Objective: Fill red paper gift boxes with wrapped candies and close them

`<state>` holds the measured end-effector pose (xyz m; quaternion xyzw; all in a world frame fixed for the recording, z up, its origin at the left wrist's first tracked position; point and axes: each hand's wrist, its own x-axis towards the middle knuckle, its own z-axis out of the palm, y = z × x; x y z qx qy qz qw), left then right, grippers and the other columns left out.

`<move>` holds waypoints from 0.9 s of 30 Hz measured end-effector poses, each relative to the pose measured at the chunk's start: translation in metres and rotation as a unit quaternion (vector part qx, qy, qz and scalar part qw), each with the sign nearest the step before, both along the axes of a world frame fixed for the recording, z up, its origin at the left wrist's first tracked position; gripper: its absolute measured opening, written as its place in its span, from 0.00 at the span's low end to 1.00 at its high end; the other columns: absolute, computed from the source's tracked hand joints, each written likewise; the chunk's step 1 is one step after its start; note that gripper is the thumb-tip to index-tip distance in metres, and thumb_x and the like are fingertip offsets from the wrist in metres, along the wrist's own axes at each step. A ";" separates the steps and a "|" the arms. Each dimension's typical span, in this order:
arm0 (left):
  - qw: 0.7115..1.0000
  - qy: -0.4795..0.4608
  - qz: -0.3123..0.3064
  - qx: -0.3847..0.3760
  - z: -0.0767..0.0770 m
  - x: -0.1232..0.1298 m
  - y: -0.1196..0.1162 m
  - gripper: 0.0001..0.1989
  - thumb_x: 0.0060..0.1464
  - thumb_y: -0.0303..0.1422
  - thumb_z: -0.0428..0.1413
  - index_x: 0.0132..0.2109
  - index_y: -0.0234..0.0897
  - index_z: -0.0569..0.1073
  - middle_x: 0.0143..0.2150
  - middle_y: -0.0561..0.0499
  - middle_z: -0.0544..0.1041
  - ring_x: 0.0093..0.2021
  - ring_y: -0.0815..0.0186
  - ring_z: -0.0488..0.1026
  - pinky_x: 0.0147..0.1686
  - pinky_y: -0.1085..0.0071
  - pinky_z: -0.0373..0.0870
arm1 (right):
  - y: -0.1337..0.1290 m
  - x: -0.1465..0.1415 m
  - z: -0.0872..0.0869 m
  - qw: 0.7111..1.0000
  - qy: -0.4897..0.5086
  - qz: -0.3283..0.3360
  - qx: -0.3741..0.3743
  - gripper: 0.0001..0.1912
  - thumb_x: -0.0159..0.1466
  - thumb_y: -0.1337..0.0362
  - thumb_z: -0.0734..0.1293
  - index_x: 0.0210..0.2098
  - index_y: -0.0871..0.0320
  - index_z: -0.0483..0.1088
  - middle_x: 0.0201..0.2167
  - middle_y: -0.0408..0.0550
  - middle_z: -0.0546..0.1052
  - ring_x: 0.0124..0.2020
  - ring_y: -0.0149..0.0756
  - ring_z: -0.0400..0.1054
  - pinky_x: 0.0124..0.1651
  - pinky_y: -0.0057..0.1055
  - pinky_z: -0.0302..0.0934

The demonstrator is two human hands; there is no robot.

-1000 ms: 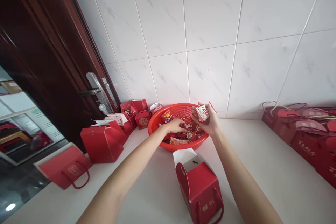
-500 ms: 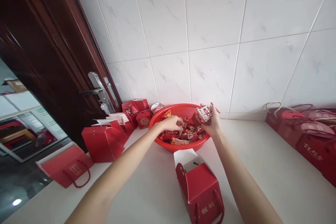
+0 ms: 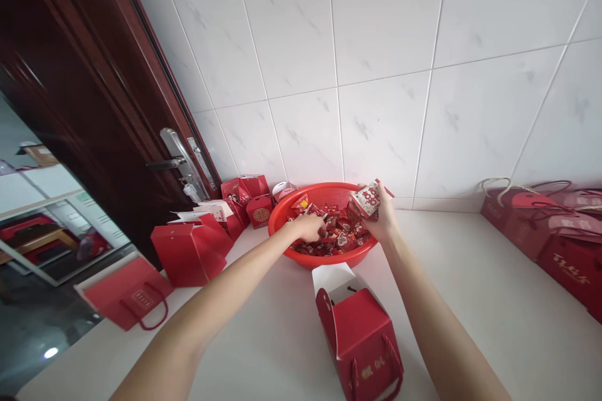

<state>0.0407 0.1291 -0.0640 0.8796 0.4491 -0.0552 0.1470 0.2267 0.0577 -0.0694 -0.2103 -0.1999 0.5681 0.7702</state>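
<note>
A red plastic basket (image 3: pixel 324 261) holds many red-wrapped candies (image 3: pixel 345 241). My left hand (image 3: pixel 308 227) reaches down into it, fingers curled among the wrappers; what they grip, if anything, is hidden. Over the basket's right rim, my right hand (image 3: pixel 385 219) is closed around a small white packet (image 3: pixel 368 198) with red print. Whether more pieces lie under the packet in that palm is hard to see. In front of the basket stands a red gift box (image 3: pixel 362 326) with its white-lined top flap open and red cord handles.
Several red gift boxes (image 3: pixel 190 250) line the left side by the dark wooden door (image 3: pixel 94 75). A red box with a cord handle (image 3: pixel 129 294) lies at the table's left edge. Red gift bags (image 3: pixel 550 244) stand at the right. A tiled wall (image 3: pixel 385 119) rises behind the basket.
My left hand has shifted slightly lower into the candies, fingers now deeper among them. A light-coloured packet at the basket's front no longer shows. My right hand still holds its packet.
</note>
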 end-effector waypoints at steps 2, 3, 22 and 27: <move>0.999 -0.037 0.012 0.009 -0.001 -0.003 0.005 0.16 0.41 0.23 0.59 0.39 0.41 0.82 0.44 0.45 0.83 0.44 0.52 0.78 0.44 0.65 0.71 | 0.000 0.000 0.000 1.000 -0.011 0.005 0.003 0.15 0.65 0.50 0.68 0.32 0.56 0.72 0.29 0.44 0.80 0.25 0.34 0.76 0.31 0.31 0.74; 0.998 -0.056 0.018 0.011 -0.001 -0.004 0.008 0.15 0.44 0.24 0.58 0.39 0.40 0.82 0.45 0.45 0.83 0.45 0.53 0.78 0.45 0.65 0.71 | 0.000 0.000 0.001 1.000 -0.012 0.005 0.001 0.15 0.65 0.50 0.68 0.32 0.56 0.72 0.29 0.44 0.80 0.25 0.34 0.76 0.30 0.30 0.74; 0.929 -0.331 0.130 0.106 -0.004 -0.008 0.023 0.13 0.62 0.35 0.48 0.44 0.40 0.76 0.47 0.52 0.81 0.52 0.62 0.74 0.50 0.71 0.69 | -0.002 0.000 0.004 1.000 -0.022 0.003 -0.017 0.15 0.66 0.51 0.67 0.31 0.55 0.73 0.27 0.43 0.80 0.25 0.33 0.75 0.25 0.26 0.71; 0.920 -0.338 0.150 0.128 -0.003 -0.008 0.025 0.19 0.67 0.36 0.41 0.56 0.41 0.71 0.58 0.49 0.76 0.57 0.63 0.71 0.53 0.72 0.67 | -0.002 0.000 0.004 0.999 -0.022 0.014 -0.025 0.17 0.68 0.52 0.65 0.31 0.57 0.74 0.26 0.46 0.80 0.26 0.33 0.76 0.25 0.25 0.69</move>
